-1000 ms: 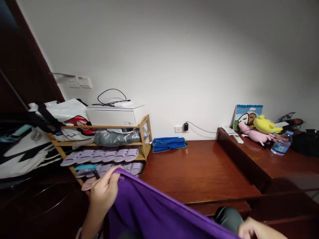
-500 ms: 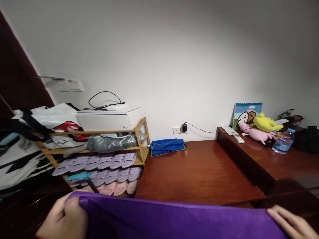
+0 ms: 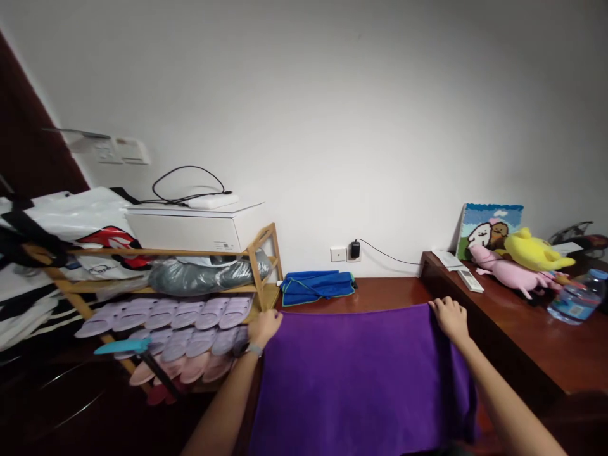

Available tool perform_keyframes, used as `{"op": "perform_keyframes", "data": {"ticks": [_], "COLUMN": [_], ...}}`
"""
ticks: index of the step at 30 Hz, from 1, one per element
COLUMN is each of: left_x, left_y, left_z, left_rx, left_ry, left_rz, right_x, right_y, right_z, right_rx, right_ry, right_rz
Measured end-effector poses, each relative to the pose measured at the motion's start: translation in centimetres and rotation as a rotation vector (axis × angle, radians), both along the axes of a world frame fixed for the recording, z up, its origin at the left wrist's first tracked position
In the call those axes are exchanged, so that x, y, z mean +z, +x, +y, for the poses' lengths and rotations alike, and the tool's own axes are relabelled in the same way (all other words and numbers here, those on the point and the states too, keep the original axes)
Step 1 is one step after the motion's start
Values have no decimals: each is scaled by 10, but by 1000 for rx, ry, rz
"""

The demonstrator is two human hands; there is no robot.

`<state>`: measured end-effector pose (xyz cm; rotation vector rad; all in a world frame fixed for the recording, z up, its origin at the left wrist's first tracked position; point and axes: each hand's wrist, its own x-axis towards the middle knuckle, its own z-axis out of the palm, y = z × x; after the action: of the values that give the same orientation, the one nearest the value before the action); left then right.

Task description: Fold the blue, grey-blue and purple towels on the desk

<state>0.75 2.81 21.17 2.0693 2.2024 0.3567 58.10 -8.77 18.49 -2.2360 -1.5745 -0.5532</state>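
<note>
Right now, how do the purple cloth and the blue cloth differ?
Pose: the purple cloth is spread out, while the blue cloth lies loosely folded near the wall.
Hold: the left hand and right hand grip the purple cloth's far corners; neither touches the blue cloth.
Look: the purple cloth appears plain, while the blue cloth has green edging.
Both look like fabric.
</note>
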Motion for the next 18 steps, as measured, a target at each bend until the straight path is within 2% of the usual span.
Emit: {"op": "perform_keyframes", "data": {"ticks": [3,6,8,10,12,14,16,18], "left_x": [-42,-80,-99,-113,-123,-132,-139,-145], "left_y": [19,25,23,20,16,12,9,7], "left_z": [28,47,56,65,73,80,86,89], "left_rx": [0,-28,-37,-31,-13,5,16,20], "left_ry": [-58,-56,-30,-4,16,29,36,48], "left_rz": [70,124,152,173,184,188,189,183], "right_x": [-54,-105,-133,-150,-157,-155,-145,-131], "right_y": [-10,-13,-6,6,22,40,59,75], "right_z": [40,59,65,69,76,84,93,101], "right_rx": [-1,-6,-48,-68,-26,46,100,114], "right_ry": [71,-43,-113,-109,-58,-26,-32,-41], "right_rz": [76,133,167,200,271,423,584,653]}}
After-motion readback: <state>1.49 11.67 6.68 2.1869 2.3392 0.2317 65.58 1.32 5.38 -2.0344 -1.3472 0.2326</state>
